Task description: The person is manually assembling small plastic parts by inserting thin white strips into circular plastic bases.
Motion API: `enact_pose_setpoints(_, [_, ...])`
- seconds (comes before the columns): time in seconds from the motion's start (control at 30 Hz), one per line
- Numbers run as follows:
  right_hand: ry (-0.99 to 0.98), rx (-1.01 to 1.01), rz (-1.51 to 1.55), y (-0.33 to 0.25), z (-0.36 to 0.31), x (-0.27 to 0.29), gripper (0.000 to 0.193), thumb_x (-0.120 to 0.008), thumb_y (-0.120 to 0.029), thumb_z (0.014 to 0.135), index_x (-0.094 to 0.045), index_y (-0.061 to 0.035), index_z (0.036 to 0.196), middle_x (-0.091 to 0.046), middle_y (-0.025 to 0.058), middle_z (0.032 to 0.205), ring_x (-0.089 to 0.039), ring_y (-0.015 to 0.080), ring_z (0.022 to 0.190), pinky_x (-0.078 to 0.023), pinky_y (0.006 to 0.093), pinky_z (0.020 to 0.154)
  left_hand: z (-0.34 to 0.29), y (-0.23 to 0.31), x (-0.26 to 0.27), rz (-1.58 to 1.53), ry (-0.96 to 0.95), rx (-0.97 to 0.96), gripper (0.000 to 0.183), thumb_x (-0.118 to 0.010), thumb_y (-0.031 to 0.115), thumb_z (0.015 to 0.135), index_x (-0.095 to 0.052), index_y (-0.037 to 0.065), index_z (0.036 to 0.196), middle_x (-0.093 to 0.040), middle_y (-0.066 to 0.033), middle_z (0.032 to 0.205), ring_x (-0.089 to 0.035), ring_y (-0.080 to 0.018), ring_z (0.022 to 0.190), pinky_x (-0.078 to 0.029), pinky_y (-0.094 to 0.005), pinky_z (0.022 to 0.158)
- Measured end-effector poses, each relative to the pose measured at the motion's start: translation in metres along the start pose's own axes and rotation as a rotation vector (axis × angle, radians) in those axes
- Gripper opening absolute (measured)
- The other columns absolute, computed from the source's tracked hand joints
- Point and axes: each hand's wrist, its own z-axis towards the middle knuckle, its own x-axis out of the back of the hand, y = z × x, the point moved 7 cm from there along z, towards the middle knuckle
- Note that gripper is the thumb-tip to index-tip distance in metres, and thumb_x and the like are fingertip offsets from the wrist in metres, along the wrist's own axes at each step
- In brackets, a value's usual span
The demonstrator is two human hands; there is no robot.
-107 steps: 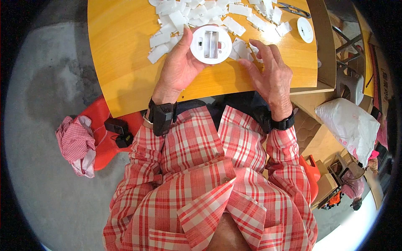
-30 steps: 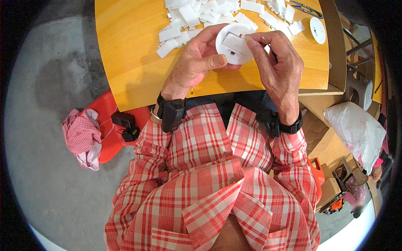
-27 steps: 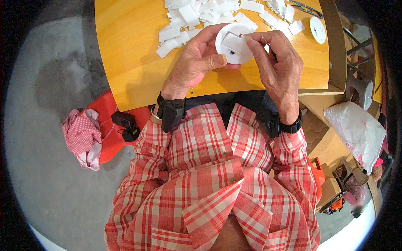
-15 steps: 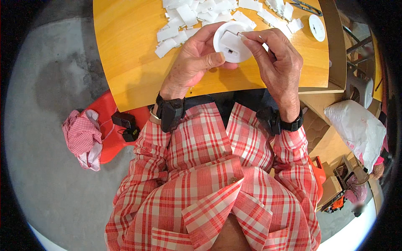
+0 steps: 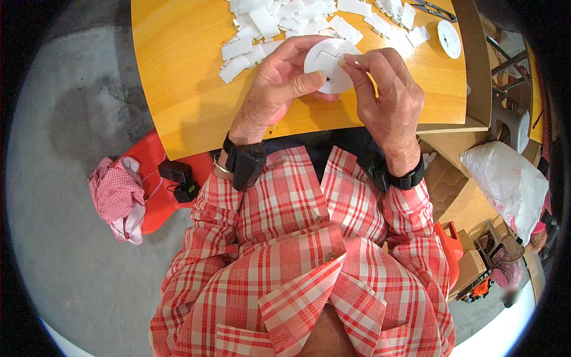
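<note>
The worktop [image 5: 184, 77] is smooth, lightly glossy yellow wood. The disc [image 5: 329, 64] and the scattered pieces [image 5: 262, 24] look like matt white plastic. The shirt [image 5: 297, 262] is soft checked cloth, and the floor [image 5: 65, 119] is rough grey concrete.

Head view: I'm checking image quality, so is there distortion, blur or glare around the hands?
Head view: fisheye bends the yellow table edges and leaves a black rim; both hands and the white disc look sharp; lighting is even, with soft shadows under the hands and no strong glare.
</note>
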Motion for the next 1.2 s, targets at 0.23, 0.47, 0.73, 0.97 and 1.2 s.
enact_pose_setpoints(0.23, [-0.018,-0.046,0.009,0.007,-0.008,-0.010,0.015,-0.066,-0.006,0.073,-0.059,-0.0088,0.085,-0.054,0.0064,0.078,-0.059,0.0253,0.065,-0.048,0.0331,0.053,0.000,0.001,0.001,0.125,0.124,-0.099,0.035,-0.061,0.002,0.082,-0.049,0.003,0.115,-0.059,-0.0112,0.106,-0.058,-0.0198,0.099,-0.054,-0.0356,0.080])
enact_pose_setpoints(0.47, [0.033,-0.228,0.057,0.017,-0.010,0.000,0.030,-0.072,-0.014,0.074,-0.058,-0.0060,0.098,-0.055,0.0067,0.078,-0.057,0.0202,0.064,-0.046,0.0299,0.053,0.002,0.003,0.001,0.078,0.174,-0.110,0.033,-0.057,0.004,0.086,-0.043,0.000,0.116,-0.057,-0.0148,0.108,-0.060,-0.0211,0.094,-0.059,-0.0349,0.071])
enact_pose_setpoints(0.73, [-0.070,-0.390,0.427,0.028,-0.023,-0.022,0.031,-0.070,-0.014,0.078,-0.056,-0.0038,0.104,-0.057,0.0062,0.071,-0.053,0.0131,0.057,-0.044,0.0247,0.051,0.003,0.000,-0.003,0.061,0.179,-0.104,0.033,-0.056,0.008,0.087,-0.043,0.001,0.116,-0.056,-0.0135,0.109,-0.061,-0.0206,0.094,-0.059,-0.0335,0.069])
enact_pose_setpoints(0.97, [-0.124,-0.386,0.450,0.021,-0.022,-0.023,0.030,-0.069,-0.012,0.078,-0.056,-0.0027,0.104,-0.056,0.0059,0.070,-0.052,0.0124,0.055,-0.044,0.0246,0.051,0.001,0.000,-0.001,0.088,0.271,-0.080,0.033,-0.060,0.016,0.086,-0.047,0.001,0.113,-0.059,-0.0125,0.100,-0.064,-0.0193,0.078,-0.056,-0.0266,0.049])
enact_pose_setpoints(1.2, [-0.072,-0.353,0.533,0.020,-0.025,-0.022,0.030,-0.070,-0.012,0.077,-0.056,-0.0028,0.101,-0.055,0.0052,0.069,-0.050,0.0117,0.057,-0.043,0.0242,0.051,0.000,0.006,-0.008,0.128,0.304,-0.104,0.030,-0.060,0.015,0.086,-0.050,0.000,0.110,-0.061,-0.0132,0.093,-0.065,-0.0188,0.064,-0.054,-0.0248,0.044])
